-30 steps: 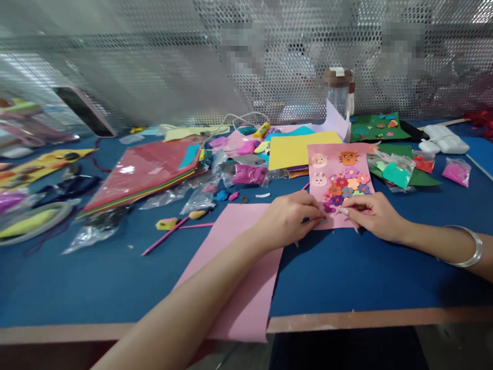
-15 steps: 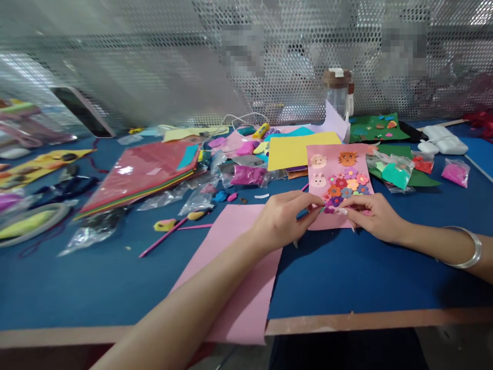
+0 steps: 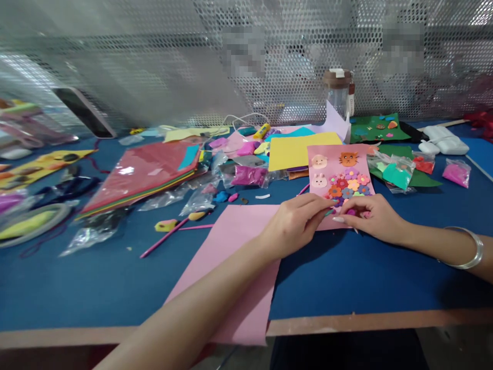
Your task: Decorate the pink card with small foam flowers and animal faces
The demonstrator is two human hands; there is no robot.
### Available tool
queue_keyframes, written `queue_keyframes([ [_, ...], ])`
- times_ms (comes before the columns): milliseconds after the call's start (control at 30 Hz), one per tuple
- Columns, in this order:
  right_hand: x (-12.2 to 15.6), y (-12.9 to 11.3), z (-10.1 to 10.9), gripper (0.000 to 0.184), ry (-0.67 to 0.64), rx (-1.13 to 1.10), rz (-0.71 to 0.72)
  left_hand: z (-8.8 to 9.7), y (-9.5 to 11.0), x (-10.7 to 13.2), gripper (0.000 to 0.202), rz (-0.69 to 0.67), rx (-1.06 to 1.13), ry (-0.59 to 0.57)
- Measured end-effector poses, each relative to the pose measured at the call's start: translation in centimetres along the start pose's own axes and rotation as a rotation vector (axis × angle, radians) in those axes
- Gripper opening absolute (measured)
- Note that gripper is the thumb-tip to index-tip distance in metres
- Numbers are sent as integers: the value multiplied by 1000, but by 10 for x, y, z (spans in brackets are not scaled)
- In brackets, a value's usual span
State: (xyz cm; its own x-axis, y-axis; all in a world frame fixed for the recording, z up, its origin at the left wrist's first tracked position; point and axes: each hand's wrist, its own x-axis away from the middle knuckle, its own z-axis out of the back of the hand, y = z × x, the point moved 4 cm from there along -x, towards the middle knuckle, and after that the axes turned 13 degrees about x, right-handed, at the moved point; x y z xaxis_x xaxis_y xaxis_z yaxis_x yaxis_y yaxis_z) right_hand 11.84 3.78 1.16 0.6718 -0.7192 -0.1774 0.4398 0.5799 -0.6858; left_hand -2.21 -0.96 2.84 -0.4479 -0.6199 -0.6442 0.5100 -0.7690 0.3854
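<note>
A small pink card lies on the blue table, covered with foam flower stickers and three animal faces. My left hand rests at the card's lower left corner, fingers pinched on something small and greenish that I cannot make out. My right hand lies on the card's lower edge, fingers curled and pressed down beside the flowers; a silver bangle circles that wrist. A large pink paper sheet lies under my left forearm.
A stack of coloured foam sheets in plastic sits at the left, a yellow sheet behind the card, and a green sheet and sticker bags at the right. A jar stands by the perforated metal wall. A pink stick lies nearby.
My left hand has slid right along the card's lower edge, closing on my right hand. The right hand has barely shifted.
</note>
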Motion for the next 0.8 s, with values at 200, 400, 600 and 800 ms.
queue_keyframes([
  [200,1,-4,-1,28,-38,80,67,-6,6,2,21,12,104,-17],
  [400,1,-4,-1,28,-9,176,118,-6,11,1,23,24,166,-32],
  [600,3,-5,-6,22,-88,214,253,-9,13,2,23,40,192,-47],
  [800,5,-8,-7,24,-64,253,287,-9,13,1,27,78,272,-42],
])
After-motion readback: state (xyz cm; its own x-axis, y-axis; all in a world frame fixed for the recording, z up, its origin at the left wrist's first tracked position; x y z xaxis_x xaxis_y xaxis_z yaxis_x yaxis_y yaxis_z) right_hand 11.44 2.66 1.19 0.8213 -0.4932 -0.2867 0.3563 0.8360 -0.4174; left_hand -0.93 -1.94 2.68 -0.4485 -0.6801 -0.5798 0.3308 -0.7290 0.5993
